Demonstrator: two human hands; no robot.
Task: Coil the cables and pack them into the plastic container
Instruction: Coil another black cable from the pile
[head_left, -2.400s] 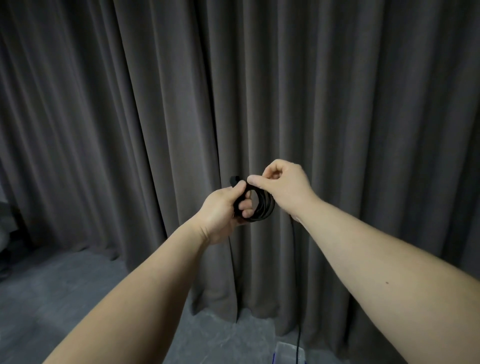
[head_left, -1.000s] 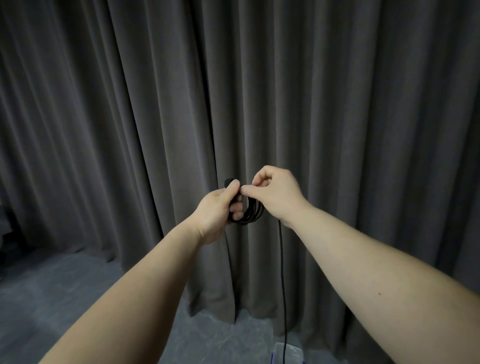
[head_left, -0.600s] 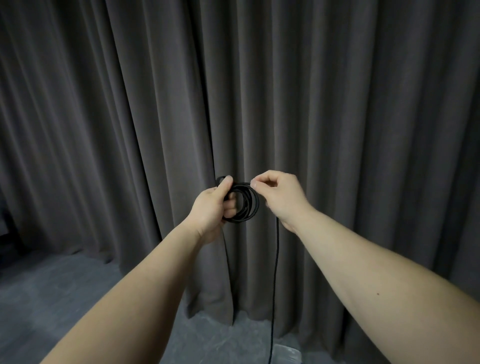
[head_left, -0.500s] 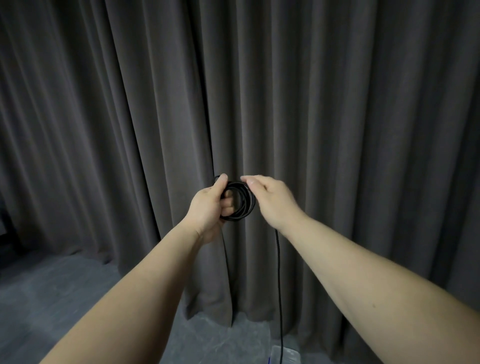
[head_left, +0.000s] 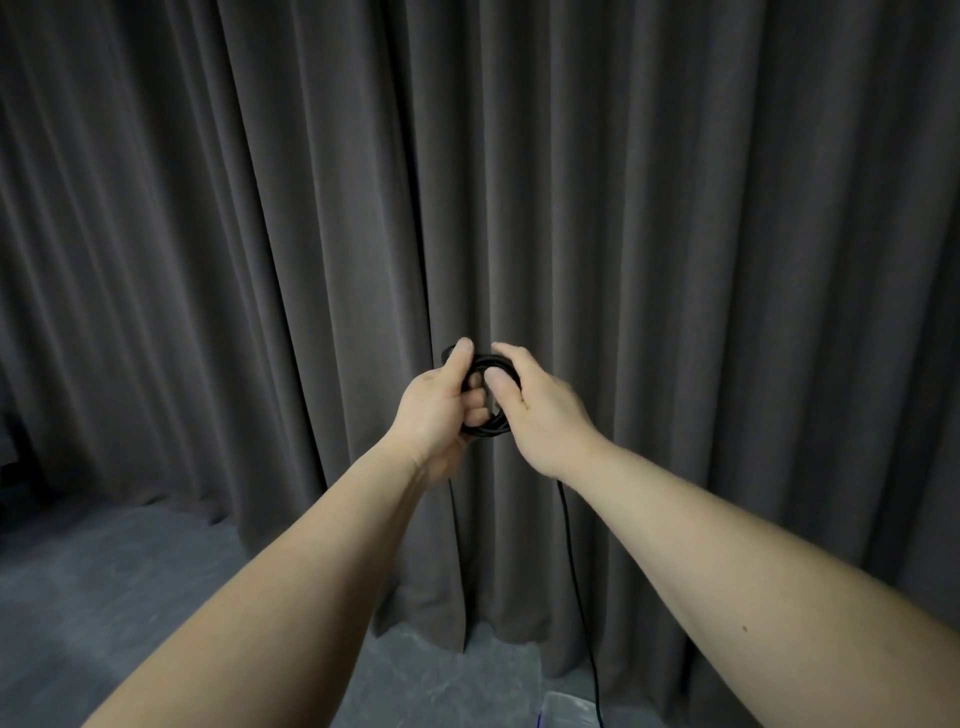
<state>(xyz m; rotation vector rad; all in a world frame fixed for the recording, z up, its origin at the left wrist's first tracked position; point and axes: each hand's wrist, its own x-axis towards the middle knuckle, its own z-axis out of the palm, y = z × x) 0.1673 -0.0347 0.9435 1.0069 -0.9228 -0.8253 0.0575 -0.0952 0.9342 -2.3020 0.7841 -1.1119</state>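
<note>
Held out at arm's length before a dark grey pleated curtain (head_left: 675, 260), the left hand (head_left: 436, 410) grips a small coil of thin black cable (head_left: 485, 395), its thumb laid over the top of the loops and its fingers curled through the middle. The right hand (head_left: 535, 410) meets the coil from the other side, fingers reaching over the far side of the loops and thumb pressed against the near side, so it seems to be laying on or settling another turn; how firmly it clasps the cable cannot be made out, since the fingers are hidden behind the coil. From under the right wrist a loose tail of the same cable (head_left: 576, 582) hangs straight down towards the floor and runs out of view at the bottom edge. Judging by this, the coiling is well along but not finished: several turns are gathered, while a fair length is yet to be wound in, and nothing has been packed. The clear plastic container (head_left: 569, 713) shows only as a corner at the bottom edge, on the grey floor (head_left: 130, 582) just in front of the curtain's hem and beside the hanging tail; its contents cannot be seen. Nothing stands between the hands and the container, though the dangling tail could snag or swing as it is drawn up.
</note>
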